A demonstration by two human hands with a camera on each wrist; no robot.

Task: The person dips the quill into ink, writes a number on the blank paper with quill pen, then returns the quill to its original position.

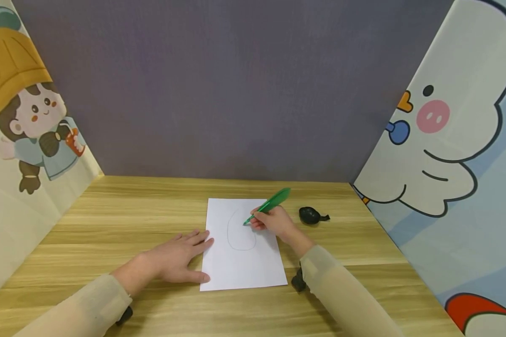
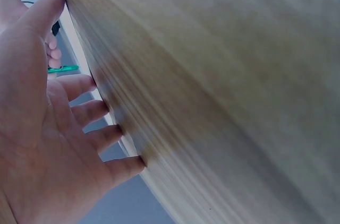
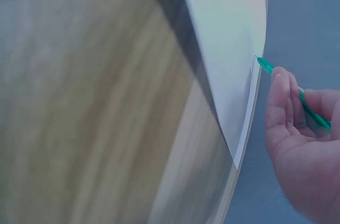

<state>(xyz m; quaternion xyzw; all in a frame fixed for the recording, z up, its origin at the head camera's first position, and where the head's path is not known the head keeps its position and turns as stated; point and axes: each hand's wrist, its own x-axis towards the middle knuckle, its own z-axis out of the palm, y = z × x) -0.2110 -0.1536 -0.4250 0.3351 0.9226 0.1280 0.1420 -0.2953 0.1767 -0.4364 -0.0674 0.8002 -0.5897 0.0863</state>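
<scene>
A sheet of white paper [image 1: 244, 269] lies on the wooden table, bearing a thin, U-like curved line drawn in its upper half. My right hand [image 1: 276, 222] pinches a green pen [image 1: 271, 202] with a leaf-shaped top. The pen's tip meets the paper near the right end of the line; the right wrist view also shows the green pen [image 3: 264, 65] at the sheet. With fingers spread, my left hand [image 1: 174, 257] rests at the paper's left edge, its fingertips and thumb tip on the sheet's border. In the left wrist view, the left hand [image 2: 58, 128] shows its palm side.
A small black deflated balloon [image 1: 309, 215] lies on the table [image 1: 152, 206] right of the paper, just beyond my right hand. A dark grey panel [image 1: 236, 93] stands at the table's back edge. Walls with cartoon figures flank both sides.
</scene>
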